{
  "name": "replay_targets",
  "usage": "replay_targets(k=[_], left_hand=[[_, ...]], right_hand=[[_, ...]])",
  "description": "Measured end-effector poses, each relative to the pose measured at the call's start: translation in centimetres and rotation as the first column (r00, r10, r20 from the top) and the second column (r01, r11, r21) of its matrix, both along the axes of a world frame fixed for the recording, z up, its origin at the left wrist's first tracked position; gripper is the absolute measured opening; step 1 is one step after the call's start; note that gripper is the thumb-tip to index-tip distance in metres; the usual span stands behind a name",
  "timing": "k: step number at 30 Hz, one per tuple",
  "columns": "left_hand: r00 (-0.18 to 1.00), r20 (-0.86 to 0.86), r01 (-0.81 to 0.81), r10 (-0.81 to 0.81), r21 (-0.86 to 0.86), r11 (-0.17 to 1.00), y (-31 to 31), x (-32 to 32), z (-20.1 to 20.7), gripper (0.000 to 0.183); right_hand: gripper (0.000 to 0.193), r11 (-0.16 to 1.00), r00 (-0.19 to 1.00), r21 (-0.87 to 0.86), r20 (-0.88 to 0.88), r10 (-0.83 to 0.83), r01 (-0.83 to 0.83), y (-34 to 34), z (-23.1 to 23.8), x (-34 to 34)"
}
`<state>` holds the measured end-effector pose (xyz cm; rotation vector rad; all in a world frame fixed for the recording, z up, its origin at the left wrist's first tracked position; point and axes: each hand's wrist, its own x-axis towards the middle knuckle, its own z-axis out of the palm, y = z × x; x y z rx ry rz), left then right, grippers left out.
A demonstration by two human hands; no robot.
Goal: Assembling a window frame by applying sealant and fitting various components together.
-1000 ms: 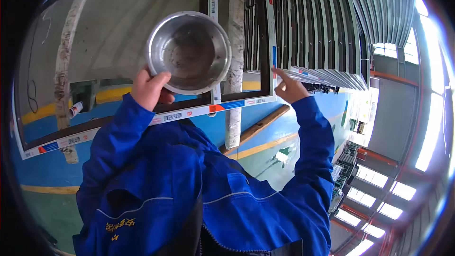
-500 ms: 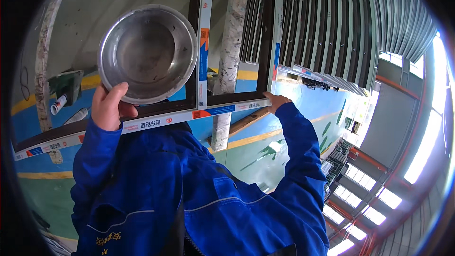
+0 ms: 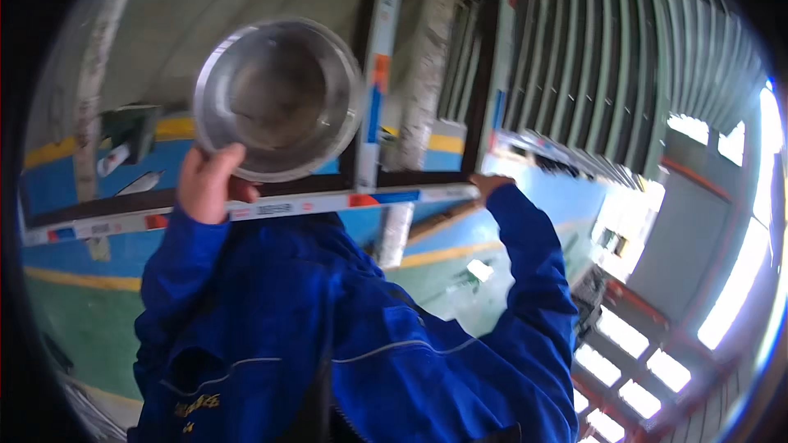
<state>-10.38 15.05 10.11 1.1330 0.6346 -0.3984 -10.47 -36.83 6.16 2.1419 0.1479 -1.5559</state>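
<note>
My left hand (image 3: 208, 184) grips the near rim of a round stainless-steel basin (image 3: 336, 90), thumb over the edge. Inside the basin, the bottom looks dull and blurred; I cannot make out any contents. Beneath it runs a dark metal frame (image 3: 423, 179) with printed white protective film along its near bar and crossbar. At the frame's near right corner, my right hand (image 3: 492, 186) is closed around the bar, its fingertips partly hidden.
Worn pale beams (image 3: 423, 74) support the frame, with another beam (image 3: 97, 82) at left. Long dark profiles (image 3: 574, 57) are stacked at the far right. A dark green container (image 3: 129, 133) and a white bottle (image 3: 113, 160) are at the left. A wooden piece (image 3: 443, 220) lies below the frame.
The whole view has shifted, so basin, frame and hands appear a little farther right. The picture is more blurred. Both hands keep their holds.
</note>
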Motion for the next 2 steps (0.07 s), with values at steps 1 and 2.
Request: replay_targets(k=[1, 2], left_hand=[[1.000, 0.013, 0.007, -0.007, -0.002, 1.000, 0.04, 0.11, 0.56, 0.028], [1.000, 0.027, -0.009, 0.008, 0.028, 1.000, 0.12, -0.03, 0.96, 0.027]], right_hand=[[0.073, 0.991, 0.996, 0.107, 0.047, 0.072, -0.077, -2.66, -0.98, -0.90], [0.077, 0.989, 1.000, 0.146, 0.012, 0.005, -0.006, -2.60, -0.97, -0.28]])
